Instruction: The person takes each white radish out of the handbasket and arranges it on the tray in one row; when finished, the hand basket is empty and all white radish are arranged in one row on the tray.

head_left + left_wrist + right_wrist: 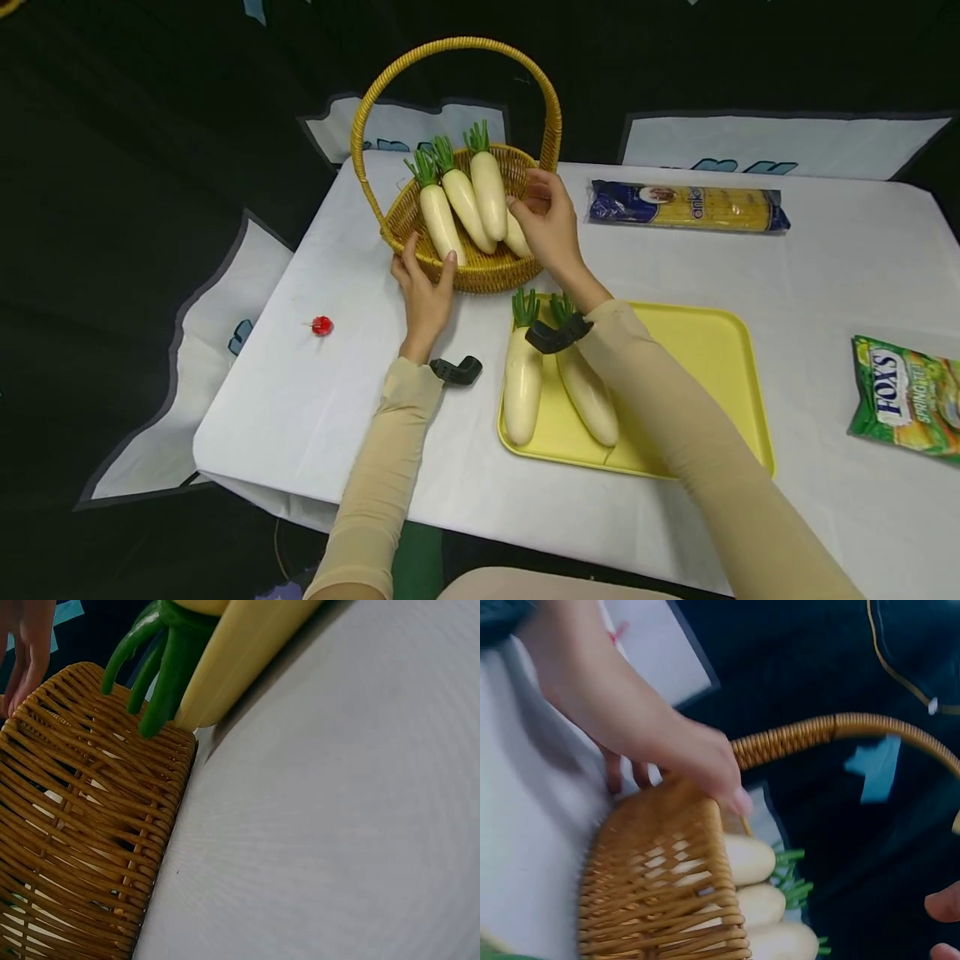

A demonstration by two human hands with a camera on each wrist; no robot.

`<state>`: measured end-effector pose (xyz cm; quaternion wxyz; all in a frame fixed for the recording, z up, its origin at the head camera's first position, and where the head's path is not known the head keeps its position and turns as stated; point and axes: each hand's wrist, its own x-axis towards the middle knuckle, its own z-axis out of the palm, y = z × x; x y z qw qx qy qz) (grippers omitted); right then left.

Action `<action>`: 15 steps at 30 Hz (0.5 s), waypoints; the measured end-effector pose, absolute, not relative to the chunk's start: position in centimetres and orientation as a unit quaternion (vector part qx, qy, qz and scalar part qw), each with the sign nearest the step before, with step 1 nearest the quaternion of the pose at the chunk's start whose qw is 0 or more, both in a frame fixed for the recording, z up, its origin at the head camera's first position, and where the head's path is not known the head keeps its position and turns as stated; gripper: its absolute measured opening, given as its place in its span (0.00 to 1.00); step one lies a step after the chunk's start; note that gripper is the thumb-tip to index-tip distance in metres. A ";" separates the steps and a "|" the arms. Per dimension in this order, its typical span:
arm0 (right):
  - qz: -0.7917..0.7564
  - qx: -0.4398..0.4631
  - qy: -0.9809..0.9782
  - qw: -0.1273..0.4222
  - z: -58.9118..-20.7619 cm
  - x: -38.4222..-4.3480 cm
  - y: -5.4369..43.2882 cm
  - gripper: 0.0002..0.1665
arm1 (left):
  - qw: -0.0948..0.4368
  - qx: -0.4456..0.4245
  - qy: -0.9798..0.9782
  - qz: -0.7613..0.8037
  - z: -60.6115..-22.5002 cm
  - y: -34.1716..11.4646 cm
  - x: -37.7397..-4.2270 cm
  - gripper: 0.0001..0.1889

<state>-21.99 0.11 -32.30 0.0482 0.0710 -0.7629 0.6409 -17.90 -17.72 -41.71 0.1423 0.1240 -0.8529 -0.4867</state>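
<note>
A wicker basket (491, 279) with a tall hooped handle stands at the table's back left, holding several white radishes (491, 196) with green tops. My left hand (426, 304) grips the basket's near-left rim; the right wrist view shows its thumb over the rim (720, 862). At the basket's right side is my right hand (553, 225), thumb and fingers apart beside the handle's base. Below its thumb a radish (516, 239) lies partly hidden. Two more radishes (522, 387) lie on a yellow tray (697, 358), one partly behind my right wrist.
A pack of spaghetti (690, 207) lies at the back, right of the basket. A green Fox's candy bag (907, 396) is at the right edge. On the left side of the white table (300, 408) sits a small red lollipop (322, 326).
</note>
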 end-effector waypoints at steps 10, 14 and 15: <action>0.673 -0.006 -0.740 -0.007 -33.2 -26.0 -2.5 0.33 | 0.140 0.127 -0.853 -0.486 -41.7 -17.7 -17.8 0.38; 0.652 -0.031 -0.757 -0.034 -34.1 -26.8 -2.8 0.34 | 0.144 0.124 -0.854 -0.484 -41.7 -17.7 -17.9 0.38; 0.651 -0.036 -0.757 -0.039 -34.3 -27.0 -2.9 0.34 | 0.144 0.123 -0.854 -0.484 -41.7 -17.7 -17.9 0.38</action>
